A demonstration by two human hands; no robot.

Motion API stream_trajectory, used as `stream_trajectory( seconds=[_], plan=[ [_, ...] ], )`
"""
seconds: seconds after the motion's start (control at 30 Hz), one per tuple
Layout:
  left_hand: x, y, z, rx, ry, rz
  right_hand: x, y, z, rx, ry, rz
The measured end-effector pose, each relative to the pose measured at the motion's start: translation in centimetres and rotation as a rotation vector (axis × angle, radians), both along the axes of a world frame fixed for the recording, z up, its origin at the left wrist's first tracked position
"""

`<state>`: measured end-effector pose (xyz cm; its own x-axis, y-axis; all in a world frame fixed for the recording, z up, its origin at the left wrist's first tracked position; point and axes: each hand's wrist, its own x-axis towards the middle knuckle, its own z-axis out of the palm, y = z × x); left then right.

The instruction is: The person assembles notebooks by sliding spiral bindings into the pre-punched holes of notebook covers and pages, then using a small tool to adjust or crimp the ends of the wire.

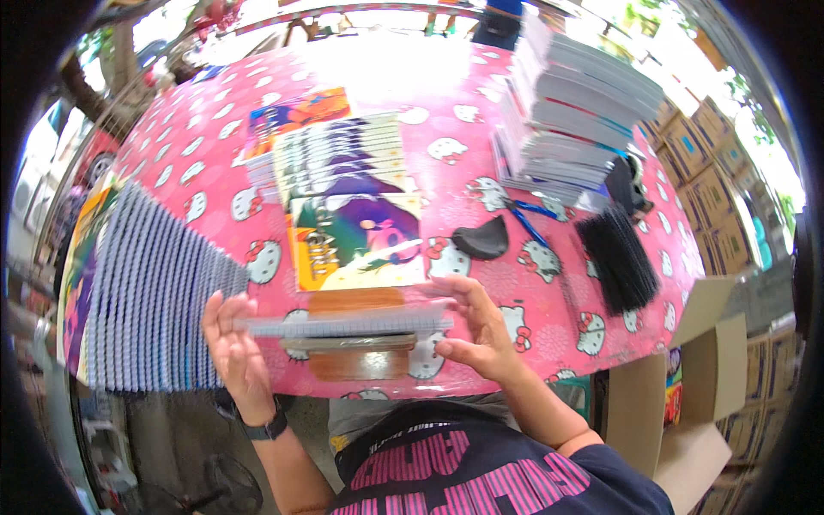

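Both hands, left hand [233, 348] and right hand [477, 330], pinch the thin notebook [343, 324] edge-on; loosen either grip and it could slip toward six o'clock, off the counter [549, 300].

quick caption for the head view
Both hands, left and right, hold a thin spiral-bound notebook edge-on above a pink cartoon-print tablecloth.

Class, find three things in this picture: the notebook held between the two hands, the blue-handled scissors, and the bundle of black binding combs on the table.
Notebook [343, 324]: head view, on its edge facing up.
Blue-handled scissors [530, 220]: head view, on the blue handle.
Black binding combs [618, 260]: head view, middle of the bundle.
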<state>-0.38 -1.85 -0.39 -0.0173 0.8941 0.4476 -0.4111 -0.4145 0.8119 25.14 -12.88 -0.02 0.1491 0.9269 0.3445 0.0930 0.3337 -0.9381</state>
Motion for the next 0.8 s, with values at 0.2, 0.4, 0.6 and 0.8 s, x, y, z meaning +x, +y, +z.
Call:
stream_trajectory(
  seconds=[0.2,0.4,0.6,0.8],
  plan=[
    [2.4,0.0,-2.5,-0.177,0.023,0.070,-2.4,1.1,0.9,-0.140,0.292,0.147],
    [2.9,-0.1,-1.5,-0.173,0.040,0.137,6.7,0.0,-0.6,0.019,-0.392,-0.535],
    [3.6,-0.1,-2.0,-0.156,0.046,0.194,17.7,-4.3,-7.4,-0.531,-0.868,-0.987],
    [3.4,-0.7,-0.3,-0.162,0.151,0.293,18.8,-2.9,-6.9,-0.569,-0.893,-0.983]
  ],
)
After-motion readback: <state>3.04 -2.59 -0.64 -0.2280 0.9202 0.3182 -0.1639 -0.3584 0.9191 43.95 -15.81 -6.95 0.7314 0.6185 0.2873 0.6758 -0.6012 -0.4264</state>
